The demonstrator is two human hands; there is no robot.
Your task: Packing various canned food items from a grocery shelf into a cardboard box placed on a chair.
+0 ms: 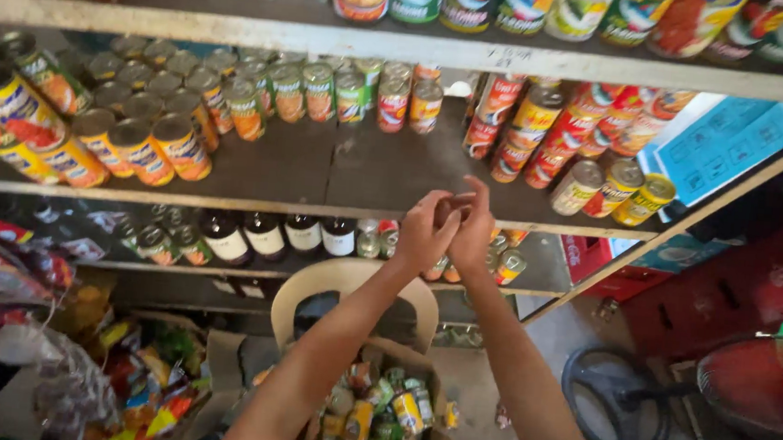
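Both my arms reach up and forward, and my hands meet in front of the middle shelf [348, 175]. My left hand [421, 234] is curled, its fingers pressed against my right hand [473, 228]. The right hand's fingers are bunched, with one fingertip sticking up. I see no object between them. The shelf stretch just behind the hands is bare dark board. Rows of labelled tin cans [146, 140] fill the shelf's left and back, and red and yellow cans [547, 139] lie stacked at its right. Below my forearms an open cardboard box [376, 414] holds several small cans.
The box rests on a beige plastic chair [312, 284]. Dark bottles [265, 233] line the lower shelf. Bright snack packets [146, 382] crowd the lower left. A red fan [761, 379] and red crates [730, 293] stand at the right, and a fan grille [614, 405] lies on the floor.
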